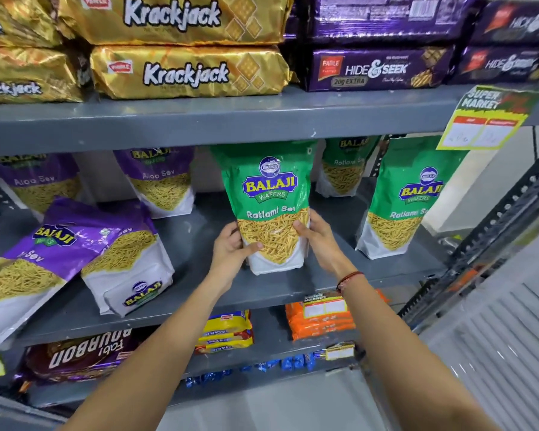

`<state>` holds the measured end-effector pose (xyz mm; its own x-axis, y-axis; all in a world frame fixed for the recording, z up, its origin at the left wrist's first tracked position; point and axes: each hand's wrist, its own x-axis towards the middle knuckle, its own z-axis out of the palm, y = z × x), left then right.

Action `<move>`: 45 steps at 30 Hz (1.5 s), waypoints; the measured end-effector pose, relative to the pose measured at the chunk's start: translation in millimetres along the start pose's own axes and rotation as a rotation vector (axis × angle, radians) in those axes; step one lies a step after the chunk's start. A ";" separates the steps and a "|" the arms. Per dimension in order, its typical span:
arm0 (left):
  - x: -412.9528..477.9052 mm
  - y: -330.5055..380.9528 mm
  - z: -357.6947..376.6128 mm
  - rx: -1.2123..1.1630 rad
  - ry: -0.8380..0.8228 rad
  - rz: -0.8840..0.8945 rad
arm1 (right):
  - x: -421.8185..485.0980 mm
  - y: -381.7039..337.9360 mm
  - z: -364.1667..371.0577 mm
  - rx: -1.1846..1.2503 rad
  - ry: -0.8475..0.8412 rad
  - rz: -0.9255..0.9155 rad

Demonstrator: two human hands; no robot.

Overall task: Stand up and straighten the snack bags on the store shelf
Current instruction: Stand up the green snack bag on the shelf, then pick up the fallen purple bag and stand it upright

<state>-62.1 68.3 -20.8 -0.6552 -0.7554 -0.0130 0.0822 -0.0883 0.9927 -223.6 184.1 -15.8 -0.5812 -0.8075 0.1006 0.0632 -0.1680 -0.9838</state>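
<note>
While upright, green bag (273, 194) between hands (274, 244).

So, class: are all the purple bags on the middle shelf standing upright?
No: two purple bags at the front left lie toppled on the shelf.

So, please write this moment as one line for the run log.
stage: standing up | held: green Ratlami Sev bag, upright | left hand: on bag | right hand: on bag | remaining: purple Aloo Sev bags fallen at left

Supermarket aisle, grey steel shelf (199, 119), stacked snack bags (269, 197), price tag (486, 119)
</note>
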 end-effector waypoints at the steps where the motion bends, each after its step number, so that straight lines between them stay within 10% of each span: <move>1: 3.8 -1.9 9.6 0.001 -0.001 0.007 | 1.9 -0.5 -8.6 -0.011 0.015 -0.003; 21: 24.7 -28.8 59.8 0.184 -0.063 0.009 | 6.2 27.6 -47.1 -0.053 0.328 0.084; 31: 3.8 18.6 -16.9 0.210 0.312 0.060 | -44.5 38.8 26.1 -0.338 0.768 -0.119; 37: -18.2 42.1 -99.4 0.183 0.594 0.116 | -44.6 33.1 107.3 -0.447 0.456 -0.275; 45: -66.5 30.4 -185.8 0.456 0.815 -0.119 | -12.6 36.1 212.2 -0.521 -0.086 0.106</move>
<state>123.6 -4.9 -12.0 0.1017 -0.9945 -0.0263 -0.3667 -0.0621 0.9282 -41.8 68.3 -21.0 -0.5233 -0.8520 -0.0125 -0.3059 0.2016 -0.9305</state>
